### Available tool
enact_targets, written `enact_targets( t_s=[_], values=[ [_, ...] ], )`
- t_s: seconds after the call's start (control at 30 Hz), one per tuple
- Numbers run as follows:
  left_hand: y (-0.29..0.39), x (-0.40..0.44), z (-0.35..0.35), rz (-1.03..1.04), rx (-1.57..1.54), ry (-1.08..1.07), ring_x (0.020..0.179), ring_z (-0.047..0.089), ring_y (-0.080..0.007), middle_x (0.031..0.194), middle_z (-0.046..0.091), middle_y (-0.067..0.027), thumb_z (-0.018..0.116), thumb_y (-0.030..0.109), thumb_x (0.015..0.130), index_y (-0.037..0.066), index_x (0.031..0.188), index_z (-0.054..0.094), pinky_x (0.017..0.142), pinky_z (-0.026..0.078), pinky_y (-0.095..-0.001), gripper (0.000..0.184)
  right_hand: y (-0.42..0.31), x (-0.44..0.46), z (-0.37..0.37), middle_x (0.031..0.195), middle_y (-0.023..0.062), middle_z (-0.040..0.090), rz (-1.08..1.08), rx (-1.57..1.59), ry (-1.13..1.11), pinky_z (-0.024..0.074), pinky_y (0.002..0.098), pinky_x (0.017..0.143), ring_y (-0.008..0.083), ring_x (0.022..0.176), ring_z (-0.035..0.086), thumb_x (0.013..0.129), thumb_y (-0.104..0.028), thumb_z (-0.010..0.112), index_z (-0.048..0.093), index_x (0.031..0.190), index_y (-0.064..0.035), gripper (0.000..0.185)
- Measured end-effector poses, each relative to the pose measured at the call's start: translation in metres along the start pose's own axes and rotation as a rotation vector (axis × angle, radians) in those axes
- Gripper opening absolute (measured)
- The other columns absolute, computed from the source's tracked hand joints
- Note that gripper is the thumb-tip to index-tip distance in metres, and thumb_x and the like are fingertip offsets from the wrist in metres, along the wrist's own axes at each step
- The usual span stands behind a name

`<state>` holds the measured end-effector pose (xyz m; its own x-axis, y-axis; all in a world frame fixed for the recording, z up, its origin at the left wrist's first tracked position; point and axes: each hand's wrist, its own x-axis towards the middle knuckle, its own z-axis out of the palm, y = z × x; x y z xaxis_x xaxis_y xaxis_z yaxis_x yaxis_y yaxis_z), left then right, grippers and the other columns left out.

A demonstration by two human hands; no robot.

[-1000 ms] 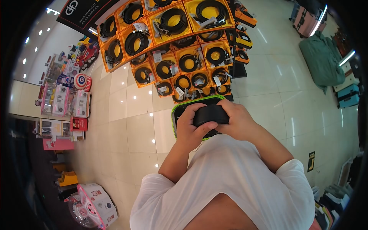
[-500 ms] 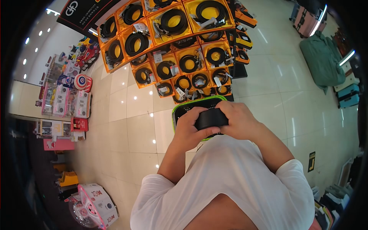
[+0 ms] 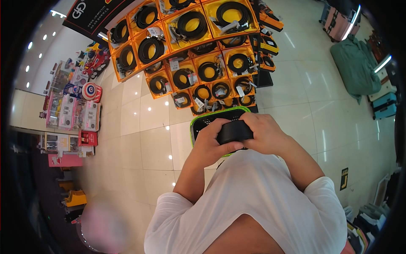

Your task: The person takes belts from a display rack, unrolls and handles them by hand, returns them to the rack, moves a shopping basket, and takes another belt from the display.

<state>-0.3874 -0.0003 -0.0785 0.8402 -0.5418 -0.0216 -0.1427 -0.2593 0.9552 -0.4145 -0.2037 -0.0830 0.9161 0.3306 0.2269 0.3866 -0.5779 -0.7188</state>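
A coiled black belt (image 3: pixel 234 131) is held between my two hands in front of my body. My left hand (image 3: pixel 210 137) grips its left side, with the thumb along the lower edge. On the other side, my right hand (image 3: pixel 264 133) has its fingers wrapped round the coil; their tips are partly hidden. Beneath the hands is a black basket with a bright green rim (image 3: pixel 220 111), mostly covered by the hands and belt. Just beyond it stands a tiered display of orange boxes (image 3: pixel 207 40), each with a coiled black belt and tag.
Toy-like machines (image 3: pixel 72 110) line the left side. A blurred pink-white patch (image 3: pixel 103 226) covers the lower left. On the right are a green covered bundle (image 3: pixel 355 67), a blue suitcase (image 3: pixel 385 106) and a pink suitcase (image 3: pixel 336 27). Folded clothes (image 3: pixel 366 226) lie at lower right.
The coiled belt has shifted very slightly to the right in my hands. The lower-left machine, sharp before, is now blurred over.
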Motion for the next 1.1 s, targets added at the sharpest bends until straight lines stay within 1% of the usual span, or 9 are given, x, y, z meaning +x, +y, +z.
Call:
enact_targets(
  t_s=[0.27, 0.33, 0.43, 0.47, 0.53, 0.67, 0.8, 0.97, 1.1],
  values=[
    [0.015, -0.001, -0.001, 0.087, 0.163, 0.022, 0.089, 0.063, -0.0276, 0.099, 0.063, -0.0125, 0.083, 0.032, 0.067, 0.002, 0.111, 0.058, 0.079, 0.049, -0.0342, 0.059, -0.004, 0.004, 0.0, 0.088, 0.0146, 0.063, 0.047, -0.099, -0.129, 0.047, 0.0438, 0.072, 0.0346, 0.086, 0.062, 0.07, -0.02, 0.073, 0.049, 0.093, -0.0046, 0.036],
    [0.024, 0.001, 0.0, -0.064, 0.318, -0.055, 0.089, 0.062, -0.0292, 0.097, 0.063, -0.0139, 0.082, 0.034, 0.068, 0.002, 0.109, 0.059, 0.077, 0.049, -0.0354, 0.057, -0.003, 0.004, 0.001, 0.088, 0.0144, 0.063, 0.05, -0.104, -0.139, 0.0469, 0.0437, 0.073, 0.0344, 0.087, 0.062, 0.07, -0.02, 0.073, 0.049, 0.092, -0.0048, 0.037],
    [0.025, 0.004, 0.0, -0.067, 0.366, -0.08, 0.086, 0.062, -0.0306, 0.095, 0.063, -0.0146, 0.081, 0.035, 0.068, 0.003, 0.107, 0.06, 0.075, 0.049, -0.0366, 0.055, -0.002, 0.004, 0.001, 0.088, 0.0141, 0.063, 0.052, -0.117, -0.152, 0.0467, 0.0435, 0.074, 0.034, 0.088, 0.062, 0.07, -0.021, 0.074, 0.048, 0.093, -0.0051, 0.038],
    [0.024, 0.004, 0.0, -0.066, 0.366, -0.081, 0.086, 0.062, -0.0306, 0.095, 0.063, -0.0146, 0.081, 0.035, 0.068, 0.003, 0.107, 0.06, 0.075, 0.049, -0.0366, 0.055, -0.003, 0.004, 0.0, 0.089, 0.014, 0.063, 0.05, -0.125, -0.157, 0.0466, 0.0433, 0.074, 0.0339, 0.088, 0.062, 0.07, -0.021, 0.074, 0.048, 0.093, -0.0052, 0.039],
    [0.02, 0.005, 0.001, -0.009, 0.413, -0.062, 0.083, 0.062, -0.0215, 0.09, 0.064, -0.011, 0.084, 0.031, 0.066, 0.001, 0.106, 0.059, 0.074, 0.049, -0.0311, 0.056, -0.003, 0.004, -0.001, 0.089, 0.0139, 0.063, 0.058, -0.132, -0.152, 0.0467, 0.0436, 0.074, 0.0338, 0.088, 0.062, 0.07, -0.021, 0.074, 0.049, 0.093, -0.0052, 0.038],
    [0.017, 0.003, 0.003, 0.009, 0.385, -0.01, 0.083, 0.063, -0.0212, 0.092, 0.064, -0.0106, 0.085, 0.032, 0.065, 0.001, 0.106, 0.059, 0.074, 0.049, -0.0312, 0.057, -0.006, 0.006, -0.005, 0.091, 0.0138, 0.063, 0.048, -0.089, -0.103, 0.0471, 0.0438, 0.073, 0.0337, 0.089, 0.061, 0.07, -0.021, 0.074, 0.05, 0.093, -0.0053, 0.036],
    [0.005, 0.001, 0.003, 0.017, 0.207, 0.053, 0.086, 0.062, -0.0169, 0.095, 0.065, -0.0087, 0.084, 0.029, 0.068, 0.0, 0.108, 0.058, 0.076, 0.049, -0.029, 0.056, -0.004, 0.006, -0.001, 0.091, 0.014, 0.063, 0.02, -0.046, -0.038, 0.0476, 0.0435, 0.073, 0.0342, 0.088, 0.061, 0.069, -0.021, 0.074, 0.052, 0.096, -0.0048, 0.038],
    [-0.007, 0.0, 0.002, 0.03, -0.042, 0.107, 0.089, 0.06, -0.0133, 0.097, 0.063, -0.0073, 0.082, 0.025, 0.072, -0.001, 0.111, 0.055, 0.079, 0.049, -0.0264, 0.054, -0.009, 0.004, 0.003, 0.091, 0.0144, 0.063, 0.177, 0.203, 0.036, 0.048, 0.0424, 0.072, 0.0343, 0.085, 0.062, 0.07, -0.023, 0.075, 0.053, 0.101, -0.0048, 0.042],
    [-0.012, -0.001, 0.007, 0.034, -0.398, 0.172, 0.091, 0.059, -0.0131, 0.102, 0.062, -0.0071, 0.08, 0.024, 0.075, -0.001, 0.113, 0.053, 0.081, 0.048, -0.0263, 0.053, -0.013, 0.005, 0.006, 0.09, 0.0154, 0.064, 0.207, 0.348, 0.092, 0.0484, 0.0413, 0.071, 0.034, 0.084, 0.062, 0.072, -0.023, 0.075, 0.054, 0.103, -0.0054, 0.042]
  ],
)
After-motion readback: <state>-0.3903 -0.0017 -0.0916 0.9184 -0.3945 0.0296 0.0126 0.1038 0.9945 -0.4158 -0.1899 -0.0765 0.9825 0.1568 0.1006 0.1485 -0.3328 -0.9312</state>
